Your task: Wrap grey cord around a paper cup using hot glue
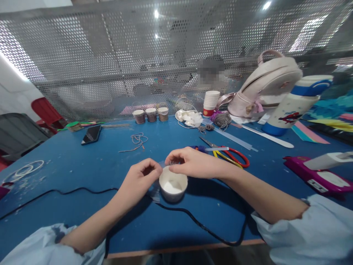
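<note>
A small white paper cup (173, 186) stands upright on the blue table, its open top facing me. At its upper left rim is my left hand (142, 176), thumb and forefinger pinched together; what lies between them is too small to make out. My right hand (190, 162) reaches over the back of the rim with curled fingers, thumb close to the cup's edge. Whether it grips anything is hidden. Some clear plastic film (155, 193) shows beside the cup's left side, below my left fingers.
A black cable (193, 217) runs past the cup. Scissors (231, 156) lie beyond my right wrist, a magenta device (317, 176) farther right. Three filled cups (151, 115), stacked cups (211, 103), yarn (222, 119), a bottle (295, 106) and a phone (91, 135) stand or lie farther back.
</note>
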The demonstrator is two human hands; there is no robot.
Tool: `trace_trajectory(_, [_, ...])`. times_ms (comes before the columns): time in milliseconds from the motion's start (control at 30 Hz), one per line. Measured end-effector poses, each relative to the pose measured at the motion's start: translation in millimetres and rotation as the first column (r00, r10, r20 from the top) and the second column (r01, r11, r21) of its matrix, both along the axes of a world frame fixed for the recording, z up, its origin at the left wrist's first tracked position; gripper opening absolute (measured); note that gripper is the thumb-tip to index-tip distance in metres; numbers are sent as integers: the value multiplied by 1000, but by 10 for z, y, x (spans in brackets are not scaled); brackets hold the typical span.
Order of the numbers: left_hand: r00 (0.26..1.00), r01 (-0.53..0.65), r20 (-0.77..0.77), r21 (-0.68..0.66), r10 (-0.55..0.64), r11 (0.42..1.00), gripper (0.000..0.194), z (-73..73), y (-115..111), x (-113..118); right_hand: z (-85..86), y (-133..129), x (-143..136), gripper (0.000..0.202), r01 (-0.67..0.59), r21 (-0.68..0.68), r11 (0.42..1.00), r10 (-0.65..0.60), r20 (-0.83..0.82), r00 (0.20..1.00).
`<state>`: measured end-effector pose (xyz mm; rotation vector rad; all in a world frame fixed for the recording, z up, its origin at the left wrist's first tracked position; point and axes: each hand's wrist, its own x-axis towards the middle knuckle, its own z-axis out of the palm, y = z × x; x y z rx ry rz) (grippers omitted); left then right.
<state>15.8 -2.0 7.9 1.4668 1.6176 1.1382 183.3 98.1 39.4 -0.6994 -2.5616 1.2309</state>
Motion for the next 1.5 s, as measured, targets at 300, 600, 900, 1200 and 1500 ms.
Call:
trace_trajectory(300, [997,48,-51,-40,-50,998,34,31,-61,31,-69,-69,63,33,93,-53,994,-92,14,996])
trace_trajectory(600, [998,56,14,1,-56,998,44,51,-60,60,-31,-177,164,42,94,3,996,-94,76,993])
trace_trajectory(900, [994,-18,110,85,9,996,35,55,48,19,-94,-157,173,43,108,-50,993,-107,29,994])
trace_trajectory(1200, [902,16,430,-104,31,994,38,22,80,-130,-357,-56,87,50,210,-218,953,-257,-213,943])
trace_trajectory(1500, [962,111,256,-34,-98,993,39,77,23,-139,-385,-53,88,50,226,-247,942,-292,-276,916])
